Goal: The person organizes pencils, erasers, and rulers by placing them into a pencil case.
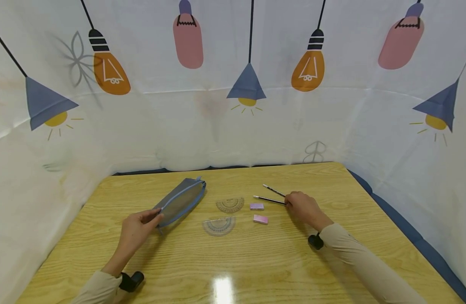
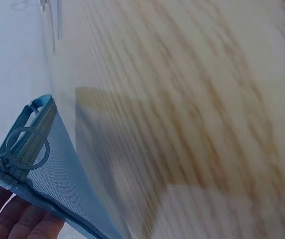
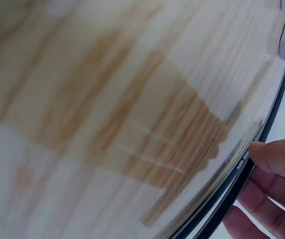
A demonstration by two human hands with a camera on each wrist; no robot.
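Observation:
A grey mesh pencil case [image 1: 181, 202] with a blue zipper edge stands tilted on the left of the table. My left hand [image 1: 138, 228] pinches its near end; in the left wrist view a ring pull [image 2: 29, 148] hangs beside the fingers. On the right, my right hand [image 1: 307, 209] holds two dark pencils [image 1: 270, 199] between thumb and fingers, their pale tips pointing left. In the right wrist view the pencils [image 3: 227, 191] run low along the tabletop. Two pink-and-white erasers, one [image 1: 257, 206] behind the other [image 1: 261, 219], lie left of the right hand.
Two clear protractors, one [image 1: 230, 205] farther back and one [image 1: 219, 226] nearer, lie between the pencil case and the erasers. The wooden table [image 1: 233, 266] ends at a white printed cloth [image 1: 218, 131] at the back and sides.

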